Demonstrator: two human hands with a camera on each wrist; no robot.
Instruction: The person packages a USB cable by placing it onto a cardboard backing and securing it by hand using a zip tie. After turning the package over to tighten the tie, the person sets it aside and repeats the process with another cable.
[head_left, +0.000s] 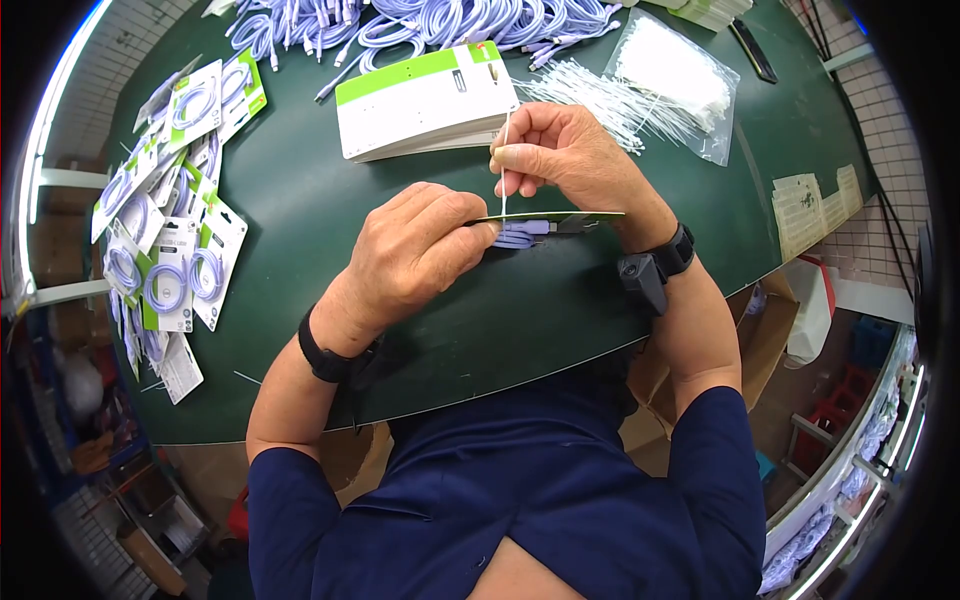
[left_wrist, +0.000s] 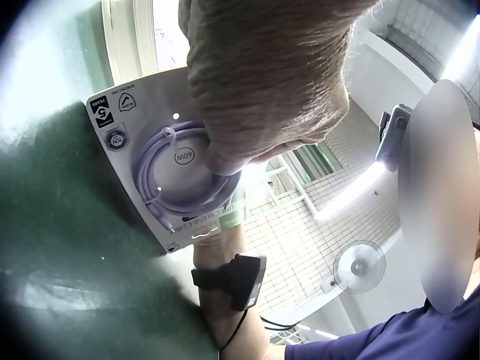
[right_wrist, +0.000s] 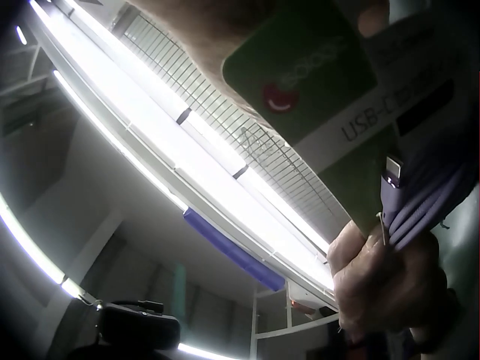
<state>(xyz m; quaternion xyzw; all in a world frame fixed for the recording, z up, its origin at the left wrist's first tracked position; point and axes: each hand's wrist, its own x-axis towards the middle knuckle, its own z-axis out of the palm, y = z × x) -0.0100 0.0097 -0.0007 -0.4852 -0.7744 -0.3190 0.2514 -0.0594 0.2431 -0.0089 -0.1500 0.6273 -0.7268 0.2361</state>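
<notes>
My left hand [head_left: 410,245] grips a packaging card [left_wrist: 116,154] with a coiled light-purple USB-C cable [left_wrist: 146,169] lying against its face. In the head view the card stands nearly edge-on above the green table, and the coil [head_left: 520,238] hangs on the side towards the body. Thin ties [left_wrist: 170,136] loop over the coil in the left wrist view. Above the card's edge, my right hand [head_left: 570,155] pinches a thin white cable tie [head_left: 504,190] between thumb and fingers. That tie runs straight up from the card.
Beyond the hands lies a stack of green-and-white cards [head_left: 420,100]. Loose white ties [head_left: 590,100] and a plastic bag of them [head_left: 675,75] sit to its right. Coiled purple cables [head_left: 440,25] line the back. Carded cables [head_left: 165,285] heap at the left. A black tool [head_left: 753,50] lies back right.
</notes>
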